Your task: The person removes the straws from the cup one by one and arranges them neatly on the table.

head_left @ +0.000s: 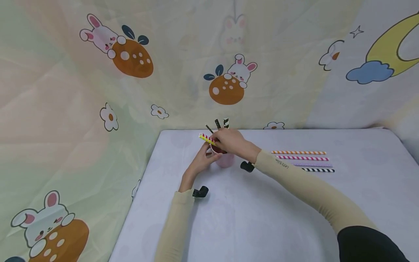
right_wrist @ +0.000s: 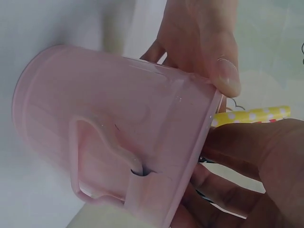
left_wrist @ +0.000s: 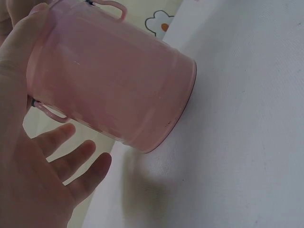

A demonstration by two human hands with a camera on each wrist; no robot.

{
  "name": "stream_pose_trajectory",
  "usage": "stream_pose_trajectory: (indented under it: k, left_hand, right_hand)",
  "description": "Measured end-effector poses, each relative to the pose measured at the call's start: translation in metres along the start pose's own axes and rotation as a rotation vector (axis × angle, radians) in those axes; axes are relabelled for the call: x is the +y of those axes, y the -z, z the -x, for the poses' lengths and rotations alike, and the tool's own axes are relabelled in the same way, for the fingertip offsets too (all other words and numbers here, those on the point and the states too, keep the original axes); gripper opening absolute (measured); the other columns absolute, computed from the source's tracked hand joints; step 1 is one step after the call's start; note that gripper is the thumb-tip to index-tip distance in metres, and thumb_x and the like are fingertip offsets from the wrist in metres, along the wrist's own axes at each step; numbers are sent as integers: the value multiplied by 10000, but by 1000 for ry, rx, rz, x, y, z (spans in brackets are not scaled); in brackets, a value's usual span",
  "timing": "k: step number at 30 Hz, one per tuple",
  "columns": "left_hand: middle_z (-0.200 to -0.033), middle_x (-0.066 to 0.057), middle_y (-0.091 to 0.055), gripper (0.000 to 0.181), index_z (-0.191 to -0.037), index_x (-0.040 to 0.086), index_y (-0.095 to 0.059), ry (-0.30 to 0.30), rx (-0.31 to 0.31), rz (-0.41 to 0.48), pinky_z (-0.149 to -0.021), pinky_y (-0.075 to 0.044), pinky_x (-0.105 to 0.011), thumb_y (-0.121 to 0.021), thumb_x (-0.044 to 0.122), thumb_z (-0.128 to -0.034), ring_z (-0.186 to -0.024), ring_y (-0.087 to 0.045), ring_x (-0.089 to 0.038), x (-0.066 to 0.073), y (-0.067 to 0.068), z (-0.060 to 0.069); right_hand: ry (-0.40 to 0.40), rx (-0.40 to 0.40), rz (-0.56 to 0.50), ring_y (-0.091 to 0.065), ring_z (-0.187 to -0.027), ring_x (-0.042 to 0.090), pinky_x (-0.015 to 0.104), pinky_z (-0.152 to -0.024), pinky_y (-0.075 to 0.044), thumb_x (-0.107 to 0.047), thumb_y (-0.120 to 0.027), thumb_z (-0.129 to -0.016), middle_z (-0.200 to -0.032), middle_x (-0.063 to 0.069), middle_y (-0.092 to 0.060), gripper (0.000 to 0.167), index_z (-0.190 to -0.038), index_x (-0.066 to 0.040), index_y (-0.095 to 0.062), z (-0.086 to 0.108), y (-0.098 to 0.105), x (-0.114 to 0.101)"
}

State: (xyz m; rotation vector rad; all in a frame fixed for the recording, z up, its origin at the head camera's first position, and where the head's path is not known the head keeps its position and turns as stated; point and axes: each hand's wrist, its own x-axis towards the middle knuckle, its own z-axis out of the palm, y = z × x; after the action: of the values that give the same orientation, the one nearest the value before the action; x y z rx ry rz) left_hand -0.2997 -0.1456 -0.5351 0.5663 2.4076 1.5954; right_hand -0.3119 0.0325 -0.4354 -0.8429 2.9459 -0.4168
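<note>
A pink pail [head_left: 224, 161] with small side handles [right_wrist: 75, 156] stands on the table near its far edge. My left hand [head_left: 201, 161] grips its rim, the thumb lying along the near side; in the left wrist view the other fingers [left_wrist: 88, 178] are spread off the wall. Over the mouth is my right hand [head_left: 233, 142], its fingers bent at the opening among the straws. A yellow straw with pale dots [right_wrist: 266, 114] and a red-striped straw lean out on the left. Several black-patterned straws [head_left: 226, 123] stick up behind. Whether the right fingers pinch a straw is hidden.
Right of the pail, straws lie side by side: orange-striped [head_left: 298, 153], pink-striped [head_left: 306, 158], plain purple [head_left: 315, 165] and black-striped [head_left: 320, 170]. My right forearm passes over their near ends. A printed cloth [head_left: 183, 72] hangs behind the white table [head_left: 262, 225].
</note>
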Motion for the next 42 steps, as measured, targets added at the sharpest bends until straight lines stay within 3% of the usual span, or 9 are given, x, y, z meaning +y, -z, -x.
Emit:
stream_pose_trajectory:
  k: [4,13,19,24,31,38,42]
  left_hand:
    - [-1621,46,-321,897,-1590,287,-246,11,-1,-6,-1159,-418,-496,-700,583,-875,-1482,-356,-248,0,-1,1]
    - [-1582,50,-372,763,-1559,310,-295,-4,-3,-6,-1143,-445,-415,-719,370,-928,-1471,-366,-202,2,-3,0]
    - [-1598,20,-354,814,-1567,320,-276,10,-5,-12,-1159,-427,-446,-717,485,-903,-1476,-364,-237,3,-2,0]
    - [-1604,-15,-344,985,-1596,268,-225,23,-2,-20,-1166,-418,-455,-694,667,-828,-1460,-385,-246,3,-2,1]
    - [-1683,0,-182,1142,-1622,279,-133,54,12,-43,-1198,-368,-478,-642,804,-746,-1518,-281,-296,4,-1,2]
    - [-1681,63,-171,915,-1559,510,-141,57,11,-25,-1184,-380,-511,-696,643,-844,-1519,-271,-343,4,-1,2]
    - [-1666,52,-211,850,-1541,543,-161,43,12,-19,-1151,-430,-489,-717,496,-899,-1498,-320,-330,4,-2,1]
  right_hand:
    - [-7,-2,-33,-602,-782,146,283,-600,-509,-222,-614,-1003,-911,-16,-705,151,-1031,-167,-751,-1,0,0]
    - [-19,-5,-36,-613,-760,136,300,-604,-521,-236,-630,-993,-911,-40,-709,154,-1090,-208,-746,-1,-6,-1]
    - [-24,3,-50,-619,-772,137,304,-608,-528,-227,-643,-987,-925,-33,-715,147,-1085,-200,-748,1,-4,-1]
    - [-17,4,-56,-605,-769,143,282,-591,-512,-227,-638,-990,-904,-24,-710,133,-1036,-181,-753,4,3,-3]
    - [-25,37,-97,-603,-821,172,297,-639,-526,-245,-657,-983,-912,12,-689,142,-1013,-135,-742,11,24,-11]
    - [39,111,-133,-634,-895,194,334,-706,-567,-235,-681,-967,-972,39,-705,149,-1032,-111,-734,21,47,-14]
    - [61,150,-153,-638,-916,201,337,-730,-571,-243,-685,-966,-1017,53,-696,200,-1104,-106,-730,29,60,-14]
